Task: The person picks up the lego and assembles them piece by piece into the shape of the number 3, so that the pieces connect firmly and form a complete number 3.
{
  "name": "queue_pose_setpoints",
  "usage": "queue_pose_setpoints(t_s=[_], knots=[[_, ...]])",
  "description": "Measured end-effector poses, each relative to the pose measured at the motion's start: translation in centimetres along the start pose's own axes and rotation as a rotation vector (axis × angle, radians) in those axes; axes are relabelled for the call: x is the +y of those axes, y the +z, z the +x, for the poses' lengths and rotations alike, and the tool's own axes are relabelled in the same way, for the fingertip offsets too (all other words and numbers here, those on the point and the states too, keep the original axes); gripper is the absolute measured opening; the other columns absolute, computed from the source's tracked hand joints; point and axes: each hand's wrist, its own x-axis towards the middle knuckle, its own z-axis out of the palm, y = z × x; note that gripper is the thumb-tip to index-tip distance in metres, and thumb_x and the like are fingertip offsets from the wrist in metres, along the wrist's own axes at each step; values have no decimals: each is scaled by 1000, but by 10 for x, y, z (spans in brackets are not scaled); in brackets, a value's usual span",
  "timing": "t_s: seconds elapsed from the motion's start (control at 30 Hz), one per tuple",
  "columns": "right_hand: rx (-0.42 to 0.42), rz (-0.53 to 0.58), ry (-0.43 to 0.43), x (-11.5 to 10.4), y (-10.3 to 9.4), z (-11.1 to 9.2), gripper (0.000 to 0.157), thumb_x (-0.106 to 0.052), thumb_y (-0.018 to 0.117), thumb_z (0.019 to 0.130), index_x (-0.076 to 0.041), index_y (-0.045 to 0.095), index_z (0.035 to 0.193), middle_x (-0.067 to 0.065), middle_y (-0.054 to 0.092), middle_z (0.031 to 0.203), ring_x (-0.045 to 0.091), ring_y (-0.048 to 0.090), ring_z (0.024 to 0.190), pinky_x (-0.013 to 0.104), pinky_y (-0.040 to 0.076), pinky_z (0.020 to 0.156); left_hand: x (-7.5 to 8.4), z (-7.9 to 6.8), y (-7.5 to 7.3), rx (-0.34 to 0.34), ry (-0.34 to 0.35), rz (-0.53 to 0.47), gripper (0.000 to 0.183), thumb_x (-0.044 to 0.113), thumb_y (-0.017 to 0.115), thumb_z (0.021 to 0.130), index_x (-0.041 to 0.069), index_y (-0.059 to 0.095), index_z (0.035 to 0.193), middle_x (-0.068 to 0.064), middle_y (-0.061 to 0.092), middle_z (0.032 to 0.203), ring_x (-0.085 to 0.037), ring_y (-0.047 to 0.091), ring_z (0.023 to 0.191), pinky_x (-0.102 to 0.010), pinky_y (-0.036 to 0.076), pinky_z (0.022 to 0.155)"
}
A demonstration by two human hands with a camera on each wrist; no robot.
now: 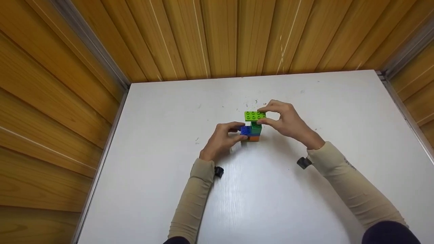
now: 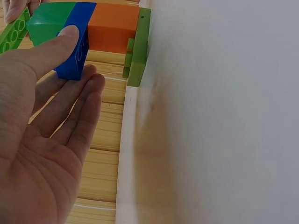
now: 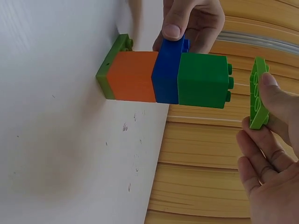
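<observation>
A small tower of toy building bricks stands on the white table. From the bottom it has an olive-green plate (image 2: 140, 56), an orange brick (image 3: 133, 77), a flat blue brick (image 3: 166, 74) and a green brick (image 3: 203, 80). The blue brick juts out to the left, where my left hand (image 1: 220, 139) pinches it between thumb and fingers. My right hand (image 1: 288, 118) pinches a lime-green plate (image 1: 252, 116) by its right end. This plate is held over the tower, studs up, and the right wrist view shows a gap between it and the green brick's studs.
The white table (image 1: 162, 118) carries small dark marks behind and around the tower. Wood-patterned panels (image 1: 220, 37) rise along its back and sides. A small black device (image 1: 219, 171) sits at the left wrist, and another black device (image 1: 304, 163) at the right.
</observation>
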Motion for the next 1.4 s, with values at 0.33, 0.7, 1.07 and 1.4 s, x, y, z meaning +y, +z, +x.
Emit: queue_pose_setpoints(t_s=[0.33, 0.7, 1.07, 1.4], knots=[[-28, -3, 0, 3, 11, -4, 37, -22, 88, 90, -9, 80, 124, 5, 73, 103, 21, 66, 101, 40, 51, 95, 0, 0, 2, -5, -3, 0, 46, 22, 81, 98, 8, 70, 140, -7, 75, 130, -15, 73, 116, -29, 56, 107], [-40, 6, -2, 5, 17, -6, 38, -23, 88, 90, -8, 80, 124, 5, 72, 102, 16, 62, 95, 29, 51, 86, 1, 0, 1, -2, 1, 8, 43, 20, 80, 98, 10, 71, 139, -4, 75, 129, -12, 71, 117, -27, 55, 107], [-30, -9, -21, 5, 17, -6, 38, -22, 89, 88, -9, 81, 123, 5, 73, 101, 16, 63, 96, 26, 51, 87, 2, 0, 0, -2, -28, -20, 42, 22, 80, 98, 12, 71, 139, 0, 75, 132, -14, 70, 122, -29, 55, 108], [-48, -16, 28, 2, 17, -4, 37, -22, 90, 88, -10, 81, 122, 5, 73, 100, 17, 61, 93, 30, 50, 84, 3, 0, 0, -3, -25, 20, 42, 22, 80, 98, 12, 72, 138, -2, 76, 129, -11, 71, 118, -30, 56, 107]])
